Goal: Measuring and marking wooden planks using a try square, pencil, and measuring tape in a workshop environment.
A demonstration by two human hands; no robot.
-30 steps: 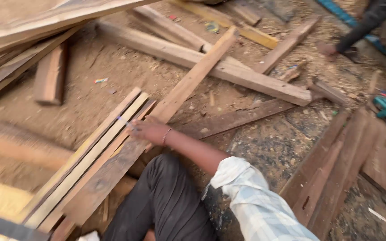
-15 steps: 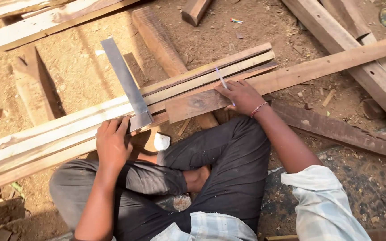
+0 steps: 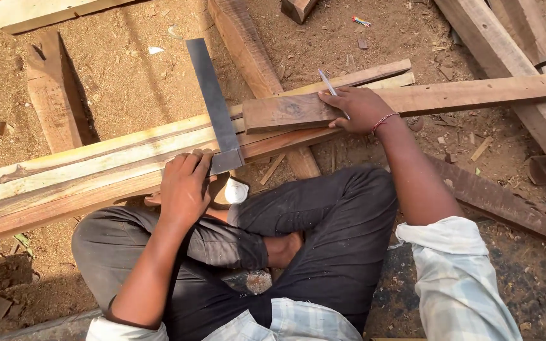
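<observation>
Marking stacked planks on the sawdust ground

The long planks [image 3: 96, 170] lie across the lap; the left hand [image 3: 184, 183] grips the steel square [image 3: 213, 104] at its stock, the right hand [image 3: 358, 107] pinches what looks like a pencil [image 3: 330, 85] against the dark board [image 3: 285, 113]. A loosened grip could skew the square.

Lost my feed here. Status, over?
Left hand holds try square across planks. Right hand holds pencil, pressing board. Nothing blocking.
</observation>
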